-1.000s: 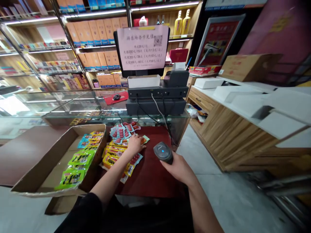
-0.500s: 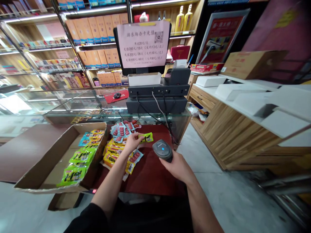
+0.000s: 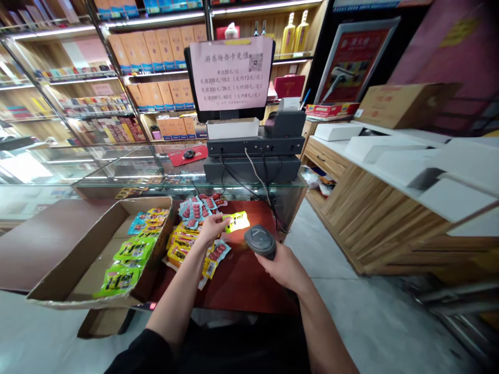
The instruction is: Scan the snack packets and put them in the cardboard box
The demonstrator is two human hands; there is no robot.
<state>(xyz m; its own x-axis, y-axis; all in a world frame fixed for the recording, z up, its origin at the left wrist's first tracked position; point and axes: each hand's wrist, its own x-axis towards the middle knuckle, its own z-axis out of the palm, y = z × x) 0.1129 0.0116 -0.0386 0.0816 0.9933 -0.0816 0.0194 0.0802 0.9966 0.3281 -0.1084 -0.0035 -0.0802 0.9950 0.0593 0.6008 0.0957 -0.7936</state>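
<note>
Between the thumb and fingers of my left hand (image 3: 213, 228) is a small green snack packet (image 3: 237, 222), lit bright yellow by light falling on it. My right hand (image 3: 286, 267) is wrapped round the handle of a dark grey barcode scanner (image 3: 260, 241), whose head points at the packet with a small gap between them. Under and beside my left forearm lie yellow snack packets (image 3: 180, 253) and blue-edged packets of red sausages (image 3: 196, 210). To the left, an open cardboard box (image 3: 88, 270) holds several green packets (image 3: 120, 278) and some blue and orange ones (image 3: 146, 222).
The packets lie on a dark red tabletop (image 3: 226, 291) against a glass counter (image 3: 175, 179). Behind stand a cash drawer (image 3: 251, 169) with hanging cables and a screen covered by a pink notice (image 3: 230, 78). Wooden drawers (image 3: 374, 218) flank the right side.
The green packet now glows under bright light, where before it was unlit. The blue light on top of the scanner is no longer visible. Both hands have hardly moved.
</note>
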